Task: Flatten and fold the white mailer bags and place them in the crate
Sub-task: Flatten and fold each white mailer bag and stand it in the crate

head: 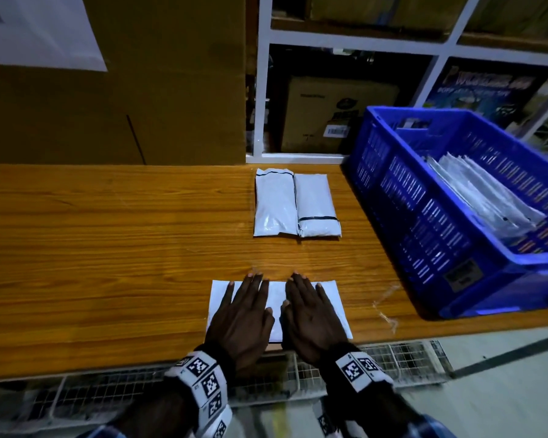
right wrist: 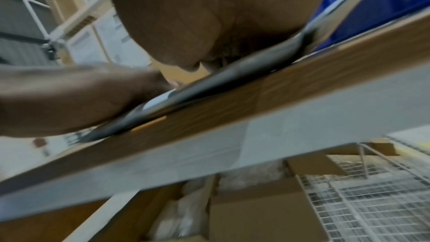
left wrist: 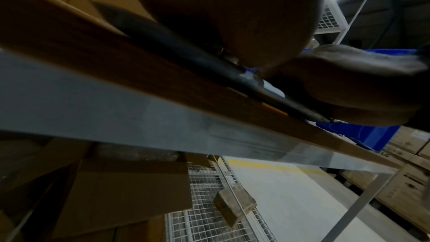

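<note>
Pressing flat: left hand (head: 239,320) and right hand (head: 310,320) lie palm-down, side by side, thumbs almost meeting, fingers straight and spread on a white mailer bag (head: 276,298) at the near edge of the wooden table (head: 108,248). Nothing gripped by either hand. Middle fingertips reach just past the bag's far edge onto the wood. Two more mailer bags (head: 296,203) sit touching each other farther back on the table, each with a dark stripe. Blue plastic crate (head: 424,216) stands at the table's right end with a slanted stack of mailer bags (head: 484,197) inside. Both wrist views are dim and blurred, showing only palm on bag.
</note>
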